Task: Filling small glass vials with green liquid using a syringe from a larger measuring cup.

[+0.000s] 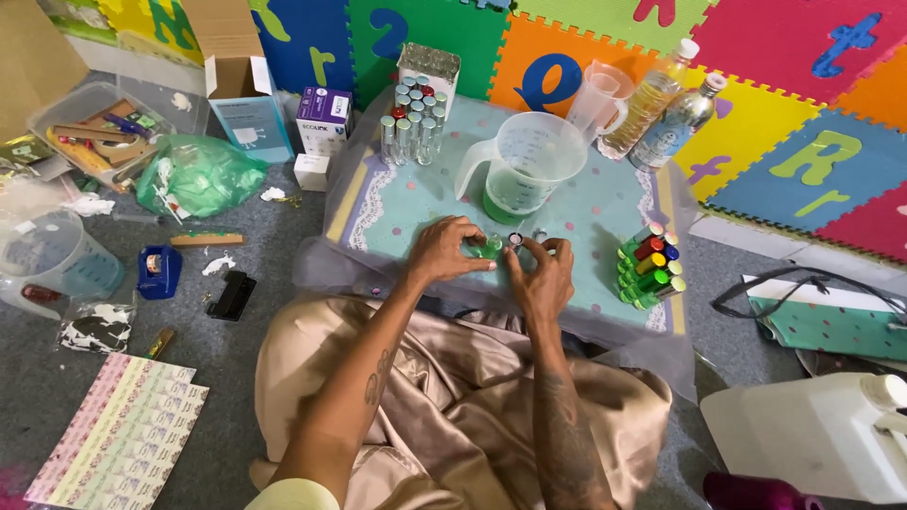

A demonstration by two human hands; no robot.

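My left hand rests on a small low table and pinches a little glass bottle of green liquid. My right hand meets it from the right, fingertips on the bottle's dark cap end. Just behind my hands stands a clear measuring jug with green liquid at the bottom. A cluster of filled small bottles with coloured caps lies at the table's right edge. Several empty small bottles stand at the table's back left.
Two larger clear bottles and a plastic cup stand at the back right. A white jerrycan lies on the floor at right. Boxes, a green bag, a blue tape dispenser and patterned sheets litter the left floor.
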